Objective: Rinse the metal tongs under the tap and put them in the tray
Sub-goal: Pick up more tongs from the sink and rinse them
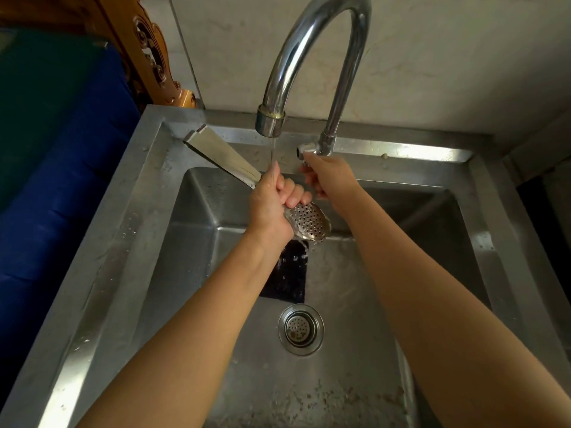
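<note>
Here the left hand [272, 205] is wrapped tight round the metal tongs [222, 156], just above their perforated heads [310, 222], squeezing both arms together. The long hinge end slants up and left over the back corner of the sink. A thin stream [273, 149] from the tap [309, 41] lands on the fingers rather than on the heads. The right hand [327, 177] curls its fingers on the tap lever [306, 148].

Wet steel in a wet fist may slip, I judge, and drop toward the drain [301, 329]. A harder turn of the lever could splash. The hinge end sits near the sink rim [148, 168] and could knock it if swung. The basin below gives room to lower and turn the heads. No tray is in view.
</note>
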